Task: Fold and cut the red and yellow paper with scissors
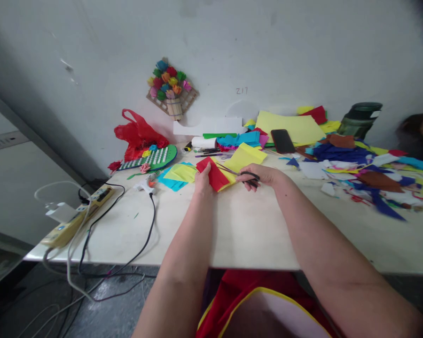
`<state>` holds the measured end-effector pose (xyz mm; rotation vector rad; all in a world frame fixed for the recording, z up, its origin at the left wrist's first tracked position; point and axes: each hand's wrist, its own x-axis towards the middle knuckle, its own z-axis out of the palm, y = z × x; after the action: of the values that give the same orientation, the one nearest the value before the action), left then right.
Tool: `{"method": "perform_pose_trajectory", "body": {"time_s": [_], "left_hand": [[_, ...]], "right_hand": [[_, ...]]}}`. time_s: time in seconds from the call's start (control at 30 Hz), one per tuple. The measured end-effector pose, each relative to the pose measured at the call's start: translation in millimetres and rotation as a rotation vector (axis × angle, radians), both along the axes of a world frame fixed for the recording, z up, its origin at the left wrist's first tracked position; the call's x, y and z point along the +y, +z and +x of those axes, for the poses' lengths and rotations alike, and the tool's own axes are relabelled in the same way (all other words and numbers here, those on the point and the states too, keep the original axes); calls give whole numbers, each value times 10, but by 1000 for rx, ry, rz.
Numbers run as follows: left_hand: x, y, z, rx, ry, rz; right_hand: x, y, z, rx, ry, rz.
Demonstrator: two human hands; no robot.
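Note:
My left hand (202, 180) pinches the near edge of a folded red and yellow paper piece (216, 176) held just above the pale table (246, 225). My right hand (261, 176) grips black-handled scissors (241, 174), whose blades reach left into the folded paper. Both hands are closed on what they hold. Behind them lies a loose yellow sheet (245, 157), and to the left a stack of yellow-green and blue paper squares (178, 174).
A glue gun (146, 184) with a black cord and a power strip (75, 217) lie at left. Also there: a red plastic bag (137, 136), a green board with paper flowers (153, 158), a phone (282, 141), a dark jar (359, 119), scattered paper scraps (370, 173). A paper bouquet (171, 89) hangs on the wall.

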<state>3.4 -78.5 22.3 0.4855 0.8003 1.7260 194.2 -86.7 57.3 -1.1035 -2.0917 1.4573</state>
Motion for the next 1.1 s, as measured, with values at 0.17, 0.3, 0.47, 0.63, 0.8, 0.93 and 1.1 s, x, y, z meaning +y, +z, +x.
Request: {"method": "perform_pose_trajectory", "body": {"time_s": [0.17, 0.3, 0.47, 0.63, 0.8, 0.93, 1.1], "left_hand": [[19, -14, -8, 6, 14, -7], [21, -18, -6, -1, 0, -2], [10, -15, 2, -3, 2, -19], [-19, 13, 18, -24, -10, -17], [-62, 50, 31, -55, -33, -19], [-70, 60, 35, -84, -55, -7], [-55, 53, 37, -118, -101, -3]], "right_hand": [[14, -14, 8, -5, -3, -1], [7, -9, 3, -12, 6, 2], [-23, 4, -34, 1, 1, 9], [-8, -51, -104, 36, -29, 19], [-21, -84, -188, 60, -45, 16], [-39, -83, -231, 79, -69, 17], [-41, -90, -253, 76, -69, 22]]}}
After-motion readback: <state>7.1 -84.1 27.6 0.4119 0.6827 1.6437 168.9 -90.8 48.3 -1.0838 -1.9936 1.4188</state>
